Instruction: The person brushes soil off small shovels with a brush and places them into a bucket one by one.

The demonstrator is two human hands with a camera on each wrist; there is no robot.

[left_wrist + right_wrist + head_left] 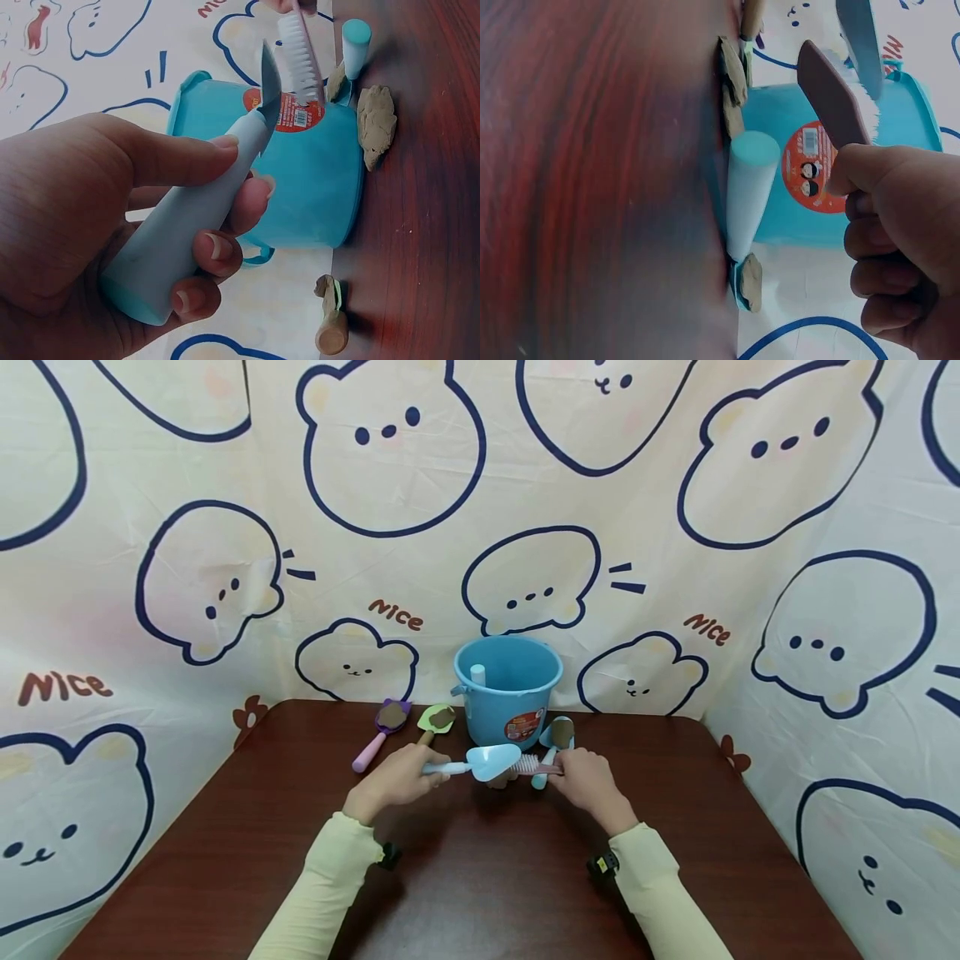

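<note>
My left hand grips the handle of a light blue toy shovel, thumb along the handle in the left wrist view. The shovel's blade points right, above the table. The right hand holds a brush with a dull pink back and white bristles, fingers curled round its handle. Its bristles face the shovel blade, close to it; whether they touch I cannot tell. Behind both stands a light blue bucket with a red label. A brown clay-like lump lies on the table before the bucket.
Left of the bucket lie a purple shovel and a green shovel, both bearing brown lumps. Another blue shovel with a lump lies at the bucket's right. A white stick-like end shows inside the bucket. A patterned cloth hangs behind the table.
</note>
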